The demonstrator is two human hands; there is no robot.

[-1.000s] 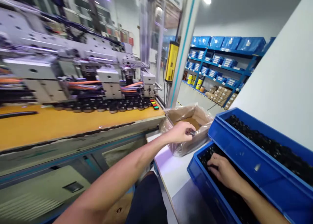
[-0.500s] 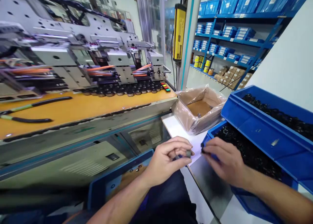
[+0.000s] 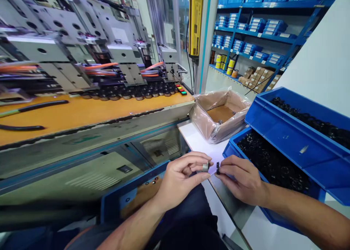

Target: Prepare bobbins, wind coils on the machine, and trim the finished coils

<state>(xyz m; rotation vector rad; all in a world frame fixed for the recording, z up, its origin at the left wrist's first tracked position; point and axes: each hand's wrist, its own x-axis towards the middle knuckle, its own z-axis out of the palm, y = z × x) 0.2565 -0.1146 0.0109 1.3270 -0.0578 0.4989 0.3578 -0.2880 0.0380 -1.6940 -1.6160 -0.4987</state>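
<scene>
My left hand (image 3: 180, 177) pinches a small silvery metal ring (image 3: 205, 167) between thumb and fingers, held over my lap at the white table's edge. My right hand (image 3: 240, 179) pinches a small black ring part (image 3: 218, 168) just to the right of it; the two parts are a short gap apart. Right of my hands a blue bin (image 3: 232, 149) holds several black ring parts (image 3: 270, 162). A second blue bin (image 3: 290, 128) of black parts sits stacked behind and above it.
A plastic-lined cardboard box (image 3: 203, 120) stands on the white table (image 3: 195, 140) behind my hands. To the left an orange bench (image 3: 82, 113) carries a machine (image 3: 82, 49) with a row of black parts (image 3: 131, 93), coloured buttons (image 3: 181, 90) and pliers (image 3: 30, 109). Blue shelves (image 3: 254, 31) stand at the back.
My left hand came back from the lined box toward my lap with the metal ring. My right hand left the lower blue bin with a black part and met it.
</scene>
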